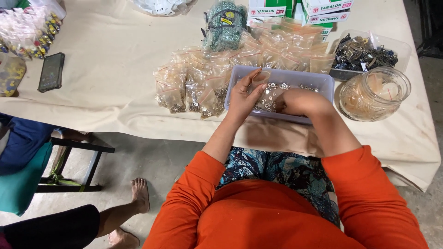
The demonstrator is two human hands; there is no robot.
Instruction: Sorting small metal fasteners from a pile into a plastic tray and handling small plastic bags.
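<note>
Nearest the camera: an orange long-sleeved top (272,212) fills the bottom of the view, with both forearms reaching forward from it to the table.
Left hand: the left hand (243,97) pinches a small clear plastic zip bag (261,77) between thumb and fingertips, a narrow grip that holds the bag's mouth upward, apparently so pieces can drop in.
Right hand: the right hand (300,101) lies knuckles-up just beside the left hand, fingers curled down into the tray; whether they close on any pieces cannot be told, since the back of the hand hides them.
Small parts: the small silver metal rings (277,87) lie loose under and just beyond both hands.
Tray: the shallow pale lilac plastic tray (323,80) sits at the table edge directly beneath the grip, keeping the loose parts within reach.
Filled bags: a heap of clear packets with red zip strips (194,85) spreads to the left of the pinched bag and beyond it.
Jar: a round clear glass jar (374,94) stands to the right of the right hand, apart from it.
Table: a cream cloth-covered table (110,83) carries everything.
Phone: a dark mobile phone (51,71) lies well apart, far left of the grip.
</note>
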